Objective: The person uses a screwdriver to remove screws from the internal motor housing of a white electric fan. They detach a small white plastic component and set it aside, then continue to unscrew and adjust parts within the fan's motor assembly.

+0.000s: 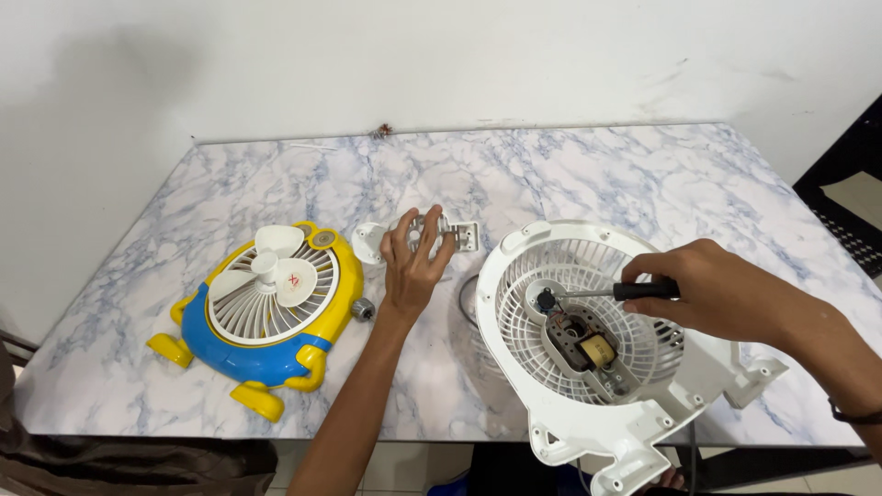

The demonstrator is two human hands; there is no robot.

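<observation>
My left hand (415,264) reaches over the marble table (588,174) and grips a small white bracket (450,233) near the table's middle. My right hand (712,289) holds a screwdriver (614,292) with a black handle, its tip down at the hub of a white fan housing (588,340). That housing lies on its back at the front right, with its grille and bare motor (588,349) showing.
A yellow and blue toy-shaped fan (266,317) with white blades lies at the front left. A small white round part (369,241) sits beside the bracket, and a grey knob (363,310) lies by the yellow fan. A white wall runs behind the table.
</observation>
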